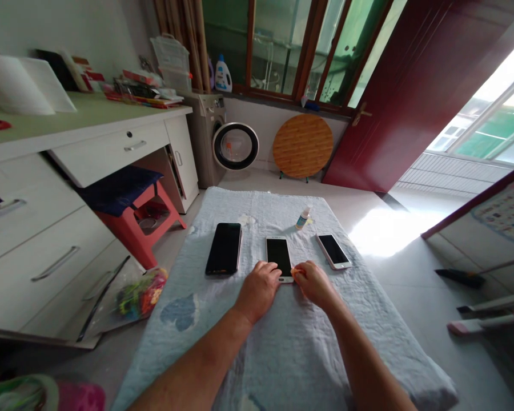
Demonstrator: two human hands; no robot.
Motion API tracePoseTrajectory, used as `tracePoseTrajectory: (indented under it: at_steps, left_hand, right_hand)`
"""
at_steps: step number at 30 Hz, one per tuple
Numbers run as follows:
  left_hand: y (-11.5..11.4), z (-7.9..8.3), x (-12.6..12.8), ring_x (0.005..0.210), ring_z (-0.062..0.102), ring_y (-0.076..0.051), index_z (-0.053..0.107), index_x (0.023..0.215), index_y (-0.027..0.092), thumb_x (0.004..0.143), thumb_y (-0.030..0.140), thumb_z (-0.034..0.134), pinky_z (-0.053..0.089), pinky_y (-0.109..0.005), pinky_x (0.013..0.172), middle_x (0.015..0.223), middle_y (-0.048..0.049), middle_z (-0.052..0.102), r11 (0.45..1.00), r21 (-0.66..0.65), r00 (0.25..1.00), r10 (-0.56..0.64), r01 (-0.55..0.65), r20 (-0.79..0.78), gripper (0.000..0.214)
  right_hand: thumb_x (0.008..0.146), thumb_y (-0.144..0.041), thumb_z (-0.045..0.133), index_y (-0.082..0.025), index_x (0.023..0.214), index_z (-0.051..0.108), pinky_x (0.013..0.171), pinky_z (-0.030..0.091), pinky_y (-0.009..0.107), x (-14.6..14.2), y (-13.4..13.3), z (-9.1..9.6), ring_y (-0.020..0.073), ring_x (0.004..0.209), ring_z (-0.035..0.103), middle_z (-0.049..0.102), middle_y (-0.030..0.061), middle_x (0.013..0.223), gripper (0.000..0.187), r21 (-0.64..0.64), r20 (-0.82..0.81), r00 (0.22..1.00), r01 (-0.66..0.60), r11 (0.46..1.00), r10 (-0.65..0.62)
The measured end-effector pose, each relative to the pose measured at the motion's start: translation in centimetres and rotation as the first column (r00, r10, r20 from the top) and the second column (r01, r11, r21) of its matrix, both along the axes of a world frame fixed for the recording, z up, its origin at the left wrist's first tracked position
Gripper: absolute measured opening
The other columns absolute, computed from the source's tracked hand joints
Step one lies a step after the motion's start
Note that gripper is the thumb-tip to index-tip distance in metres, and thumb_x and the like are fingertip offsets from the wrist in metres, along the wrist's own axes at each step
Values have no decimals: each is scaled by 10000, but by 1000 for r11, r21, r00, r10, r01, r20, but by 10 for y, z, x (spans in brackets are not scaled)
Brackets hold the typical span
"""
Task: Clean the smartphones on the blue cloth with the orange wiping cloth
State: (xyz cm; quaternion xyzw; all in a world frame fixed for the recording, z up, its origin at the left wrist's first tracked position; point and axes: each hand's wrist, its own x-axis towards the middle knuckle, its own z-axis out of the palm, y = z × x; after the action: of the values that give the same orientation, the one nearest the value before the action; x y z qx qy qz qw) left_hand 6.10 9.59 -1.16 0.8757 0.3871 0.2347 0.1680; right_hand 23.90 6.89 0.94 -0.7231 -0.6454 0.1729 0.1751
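Note:
A white smartphone [279,256] with a dark screen lies flat in the middle of the cloth-covered table. My left hand [260,285] grips its lower left edge, fingers curled over the side and partly hiding the screen. At the phone's lower right edge, my right hand [313,281] is closed on a small orange cloth [297,273], most of which is hidden by the fingers. To the left lies a larger black phone [224,249]. Another white phone [333,251] lies to the right, slightly angled. Behind them stands a small spray bottle [302,218] with a white top.
A light blue patterned cloth [257,354] covers the table. Leftward are a red stool [154,220], white drawers [38,240] and a plastic bag [139,294]. Beyond the table stand a washing machine with its round door [236,146] open and a round wooden tabletop [303,145].

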Motion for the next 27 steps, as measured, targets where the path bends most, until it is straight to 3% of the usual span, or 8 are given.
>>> tracePoseTrajectory:
  at_steps: [6,10,13,16,20,27]
  left_hand:
    - [-1,2,0,1115,532,-210,666,1033,200,875,119,586,465,-352,983,1158,-42,636,1000,-2,1000,7,-7,-7,195]
    - [-2,3,0,1114,529,-209,664,1033,194,866,121,597,460,-340,983,1157,-43,636,1000,-4,1000,3,-3,-10,195]
    - [-4,5,-1,1129,518,-216,661,1061,190,864,141,590,441,-342,1001,1184,-49,628,1000,8,1000,18,-18,-4,215]
    - [-6,6,-2,1183,485,-259,631,1154,177,852,250,615,399,-395,1043,1272,-85,583,992,35,993,119,-119,0,311]
    - [-6,5,-3,1203,465,-333,562,1268,111,815,446,643,378,-461,1039,1293,-157,561,969,18,967,248,-248,-60,569]
    - [-5,4,-1,1175,480,-299,527,1310,139,807,471,661,386,-422,1013,1303,-130,566,981,-13,976,189,-192,-105,617]
  right_hand:
    - [814,-225,469,-151,746,709,663,366,244,-8,-18,-4,166,735,577,656,78,780,260,31,-2,998,55,998,-55]
    - [780,-228,491,-171,661,683,612,348,240,-8,-24,3,154,681,556,645,55,731,233,-23,-28,1000,6,1000,-7]
    - [763,-240,505,-182,656,670,609,338,237,-6,-16,12,148,679,548,638,38,721,205,-1,-37,999,-3,1000,3]
    - [779,-262,492,-184,673,664,597,330,237,-6,2,17,149,662,543,628,28,669,216,17,-65,995,74,997,-73]
    - [801,-263,458,-188,722,659,575,329,232,-12,20,8,154,660,560,642,25,654,228,21,-138,977,166,986,-162]
    - [807,-338,466,-203,771,675,533,350,231,-20,18,-8,154,589,556,644,6,628,251,85,-332,917,261,962,-220]
